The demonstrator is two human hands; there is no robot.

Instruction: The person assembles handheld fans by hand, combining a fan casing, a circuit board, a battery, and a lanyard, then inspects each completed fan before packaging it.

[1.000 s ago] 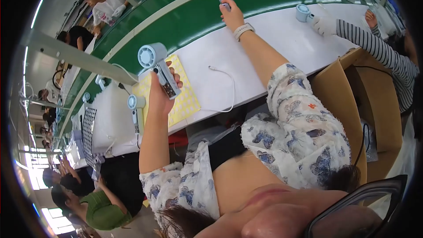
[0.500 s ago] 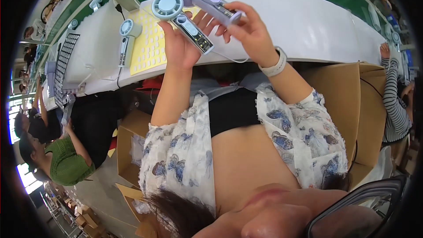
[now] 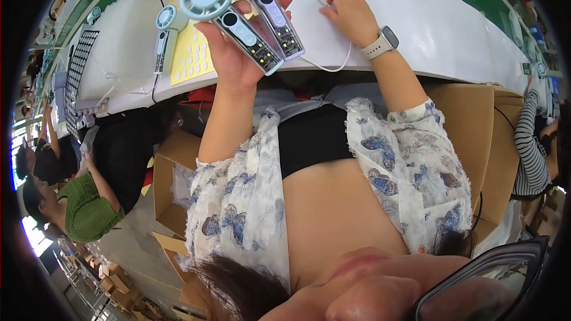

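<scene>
My left hand [image 3: 232, 62] holds two small handheld fans side by side, their round heads tilted up to the left. The light blue fan [image 3: 245, 38] is nearer, and the lavender fan [image 3: 275, 21] lies just right of it. Both handles are see-through, with circuit boards inside. Over the table, away from the fans, my right hand [image 3: 355, 16] has its fingers curled and pinched on the end of a thin white cable [image 3: 336, 69]. That cable loops down toward the lower end of the fan handles; whether it is plugged in there I cannot tell.
Another light blue fan [image 3: 163, 41] stands left of a yellow sheet [image 3: 193, 62] of white stickers on the white table [image 3: 416, 18]. Farther left is a stack of white foam sheets [image 3: 116, 41]. Cardboard boxes [image 3: 461, 125] flank me. A person in green [image 3: 89, 205] works at left.
My right hand has let go of the lavender fan and moved right, now pinching the cable end. The left hand holds both fans, which have shifted slightly left and turned.
</scene>
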